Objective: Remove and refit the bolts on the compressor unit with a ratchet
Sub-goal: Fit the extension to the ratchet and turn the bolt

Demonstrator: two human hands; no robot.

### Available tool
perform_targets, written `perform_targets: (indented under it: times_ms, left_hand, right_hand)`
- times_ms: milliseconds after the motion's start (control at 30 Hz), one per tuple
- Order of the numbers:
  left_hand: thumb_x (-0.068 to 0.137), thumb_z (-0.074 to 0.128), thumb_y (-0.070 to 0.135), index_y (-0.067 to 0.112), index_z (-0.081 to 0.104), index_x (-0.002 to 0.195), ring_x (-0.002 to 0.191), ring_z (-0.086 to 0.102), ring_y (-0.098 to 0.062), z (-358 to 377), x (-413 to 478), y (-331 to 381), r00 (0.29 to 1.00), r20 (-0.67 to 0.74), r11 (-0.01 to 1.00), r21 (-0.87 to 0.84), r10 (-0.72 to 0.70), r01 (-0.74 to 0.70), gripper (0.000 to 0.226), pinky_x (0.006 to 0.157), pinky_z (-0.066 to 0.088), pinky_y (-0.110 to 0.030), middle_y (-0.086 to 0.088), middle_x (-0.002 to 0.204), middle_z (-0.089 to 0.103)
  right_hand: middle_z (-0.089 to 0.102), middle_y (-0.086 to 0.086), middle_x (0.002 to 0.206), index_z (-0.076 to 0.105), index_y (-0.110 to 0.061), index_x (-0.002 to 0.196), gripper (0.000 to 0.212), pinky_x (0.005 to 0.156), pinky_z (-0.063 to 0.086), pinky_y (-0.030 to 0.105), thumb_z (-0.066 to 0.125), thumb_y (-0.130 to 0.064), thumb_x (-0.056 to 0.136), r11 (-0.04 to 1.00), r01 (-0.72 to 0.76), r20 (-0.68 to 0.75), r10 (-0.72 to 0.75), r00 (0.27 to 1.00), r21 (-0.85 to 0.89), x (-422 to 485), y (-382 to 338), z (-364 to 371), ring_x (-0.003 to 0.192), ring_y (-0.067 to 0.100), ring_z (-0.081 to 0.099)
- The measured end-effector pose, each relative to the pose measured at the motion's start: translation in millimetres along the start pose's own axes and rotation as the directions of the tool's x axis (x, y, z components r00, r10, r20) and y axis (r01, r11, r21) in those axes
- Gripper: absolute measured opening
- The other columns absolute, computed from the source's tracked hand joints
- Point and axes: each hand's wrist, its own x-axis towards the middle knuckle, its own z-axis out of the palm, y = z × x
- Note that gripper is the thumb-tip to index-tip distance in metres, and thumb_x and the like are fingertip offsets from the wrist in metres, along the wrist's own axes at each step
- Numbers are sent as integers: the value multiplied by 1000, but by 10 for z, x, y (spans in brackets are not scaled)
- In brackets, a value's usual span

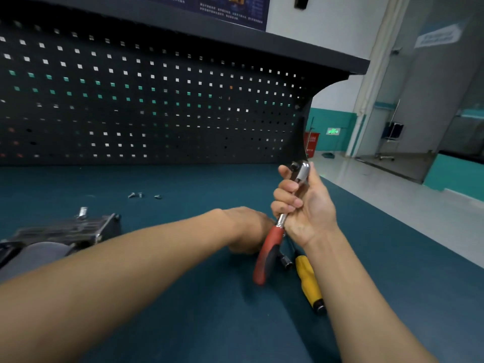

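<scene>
the right hand is raised above the bench with its palm turned towards the camera. it grasps the ratchet by the bare metal shaft just below the head, the fingers curled round it and the thumb lying along the chrome head. the ratchet stands nearly upright and a little tilted: the head is at the top, level with the fingertips, and the red and black grip hangs down and to the left, its end clear of the bench surface.

the left hand reaches across from the left and is low over the bench, just behind the red grip. only its back and wrist show. the fingers are hidden, so i cannot tell whether it is clenched, released or holding anything.

the compressor unit sits at the left edge of the view, dark and ribbed, partly cut off by the frame and by the left forearm. a small shiny metal part stands at its far top edge. loose bolts lie on the blue bench surface farther back, well apart from both hands and between the unit and the pegboard.

under the right wrist a chrome socket lies on the bench, just beside a screwdriver with a yellow handle, whose shaft runs up behind the wrist.
</scene>
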Motion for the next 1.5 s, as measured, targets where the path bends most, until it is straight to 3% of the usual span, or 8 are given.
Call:
perform_targets:
  times_ms: [100, 267, 467, 667, 1200, 1333, 1400, 1500]
  left_hand:
    - [90, 59, 3, 12, 54, 79, 60, 51, -22, -25, -29, -60, 997, -59, 996, 75, 54, -49, 15, 56, 44, -34, 1, 74, 53]
    - [100, 52, 20, 21, 50, 91, 84, 55, -24, 35, -241, -447, 977, -207, 993, -118, -53, 28, 9, 74, 42, -33, 5, 87, 51]
    - [102, 53, 22, 27, 54, 96, 67, 54, -3, -289, -962, -963, 730, -626, 873, -480, -275, -83, 8, 60, 42, -16, 14, 75, 59]
    - [102, 53, 25, 29, 59, 102, 81, 54, -6, -211, -1369, -898, 749, -637, 913, -393, -183, -112, 7, 69, 42, -14, 22, 90, 56]
    - [100, 59, 23, 22, 69, 96, 58, 48, -6, -374, -1664, -802, 752, -616, 887, -452, -234, -94, 10, 55, 37, -14, 15, 64, 56]
    - [100, 59, 25, 22, 74, 100, 68, 58, -13, -518, -1596, -717, 723, -663, 952, -305, -194, -24, 15, 66, 48, -32, 4, 74, 66]
    - [97, 64, 29, 23, 75, 106, 84, 61, -15, -528, -1547, -711, 669, -727, 977, -213, -157, -2, 15, 77, 49, -36, 6, 90, 72]
    - [86, 70, 49, 30, 68, 123, 108, 53, -13, -404, -1461, -796, 424, -874, 972, -216, -237, 96, 42, 93, 43, -37, 14, 121, 66]
  right_hand:
    - [40, -7, 55, 63, -8, 95, 54, 34, 25, 16, 39, -56, 101, 999, -24, -12, 24, 1000, -42, 31, 87, -12, 35, 3, 29]
    - [37, -6, 55, 61, -15, 101, 44, 34, 23, 18, 40, -53, 102, 998, 8, -24, -9, 1000, -61, 22, 113, 7, 36, 4, 26]
    - [40, -5, 57, 69, -28, 105, 34, 37, 27, 19, 47, -53, 98, 984, 81, 34, -77, 996, -157, -36, 196, 124, 40, 5, 27]
    - [41, -3, 55, 68, -30, 112, 38, 40, 23, 19, 55, -56, 87, 939, 115, 65, -100, 993, -324, -36, 371, 323, 40, 5, 27]
    - [44, -1, 57, 76, -31, 103, 42, 41, 25, 21, 49, -61, 91, 882, 115, 155, -49, 987, -458, -27, 532, 513, 42, 7, 26]
    - [58, 2, 70, 67, -19, 114, 66, 43, 22, 22, 58, -73, 77, 863, 136, 168, -60, 984, -487, -10, 506, 534, 43, 9, 29]
    - [55, -1, 68, 66, -19, 99, 50, 39, 22, 19, 74, -61, 73, 837, 189, 153, -127, 980, -514, -13, 509, 548, 41, 6, 28]
    - [43, -4, 56, 54, -23, 69, 27, 34, 18, 19, 76, -37, 78, 872, 188, 23, -199, 980, -453, 2, 460, 526, 37, 5, 25]
